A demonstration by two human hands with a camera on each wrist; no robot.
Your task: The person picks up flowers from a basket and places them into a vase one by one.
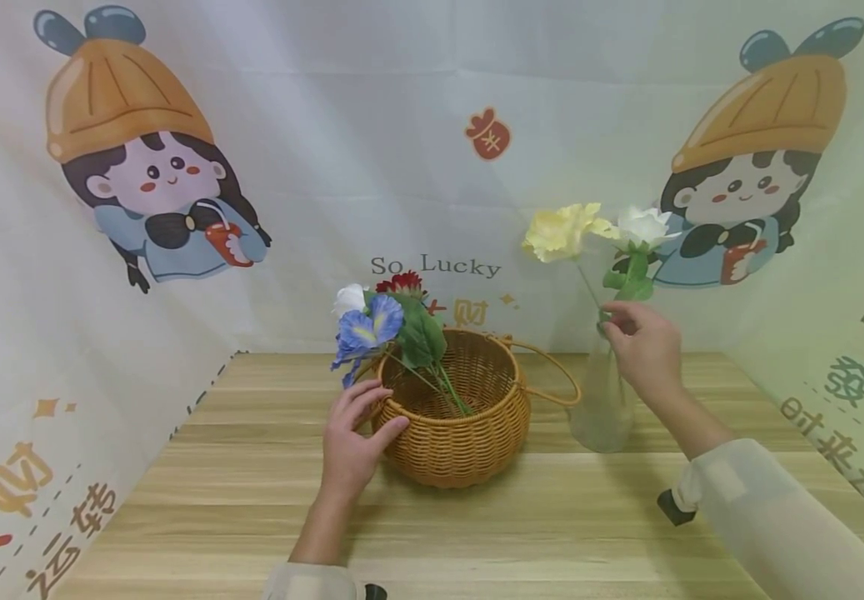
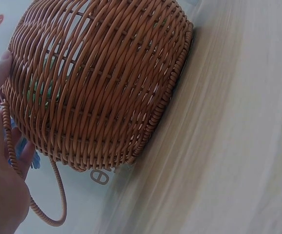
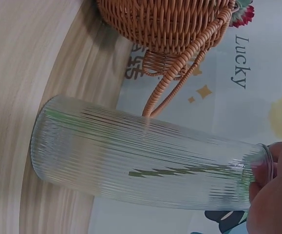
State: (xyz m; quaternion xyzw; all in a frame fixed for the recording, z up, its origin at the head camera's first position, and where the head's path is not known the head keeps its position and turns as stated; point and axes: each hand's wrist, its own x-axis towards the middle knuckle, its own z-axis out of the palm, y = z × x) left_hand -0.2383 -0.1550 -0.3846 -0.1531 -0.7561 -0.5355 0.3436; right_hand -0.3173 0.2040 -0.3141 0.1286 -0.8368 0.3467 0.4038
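A brown wicker basket [image 1: 454, 450] stands mid-table, with a blue flower [image 1: 368, 327], a white flower [image 1: 349, 300] and a red flower [image 1: 402, 285] leaning out over its far left rim. My left hand [image 1: 352, 437] grips the basket's left rim, thumb at the front. To the right, a ribbed clear glass vase [image 3: 145, 156] stands upright. At its mouth my right hand [image 1: 645, 342] pinches the stem of a yellow flower [image 1: 562, 233]. A white rose-like flower [image 1: 643, 227] with green leaves rises above the vase. Inside the glass a dark stem end shows partway down.
One basket handle [image 1: 551, 367] is folded out to the right, close to the vase. Another handle loop [image 2: 58, 195] hangs near my left hand. Behind the wooden table [image 1: 252, 508] hangs a white printed cloth [image 1: 327, 150], which also covers both sides.
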